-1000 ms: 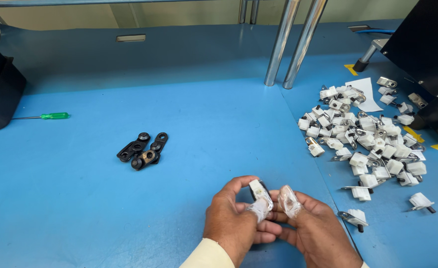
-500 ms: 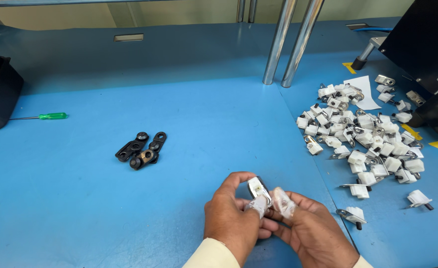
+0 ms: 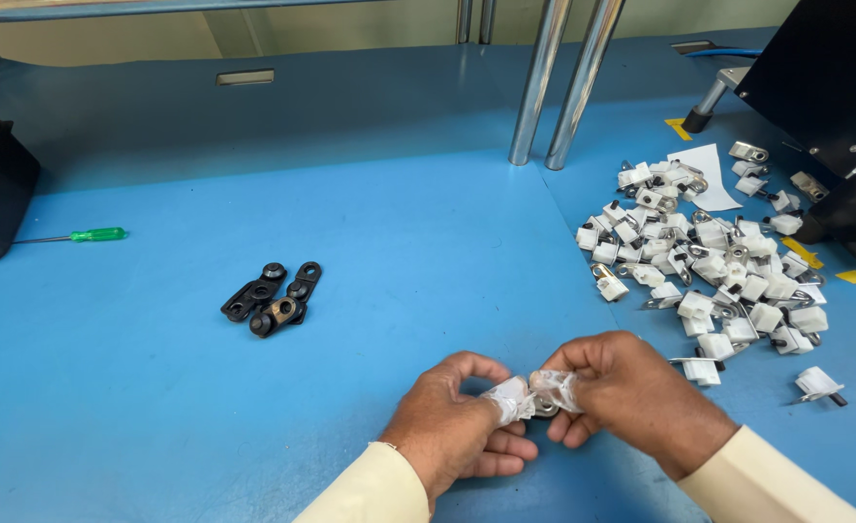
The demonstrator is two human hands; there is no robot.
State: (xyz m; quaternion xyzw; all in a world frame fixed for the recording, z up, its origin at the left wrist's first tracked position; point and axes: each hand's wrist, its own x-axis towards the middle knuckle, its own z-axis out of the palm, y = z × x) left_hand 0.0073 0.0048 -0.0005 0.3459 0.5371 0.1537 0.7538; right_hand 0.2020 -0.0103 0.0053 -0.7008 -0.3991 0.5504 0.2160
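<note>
Fingers (image 3: 510,399) wrapped in white tape on both hands pinch one small metal part (image 3: 545,408) between them, low over the blue counter (image 3: 399,242). Left hand (image 3: 457,426) and right hand (image 3: 631,392) touch at the thumbs. White-capped clips pile (image 3: 709,261) lies right; black brackets (image 3: 273,295) and green screwdriver (image 3: 84,235) left.

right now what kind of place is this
Probably an assembly bench in a small-parts workshop or factory. A blue work table holds a heap of white-capped metal clips, a few black metal brackets and a green-handled screwdriver, while both hands work one small part.
</note>
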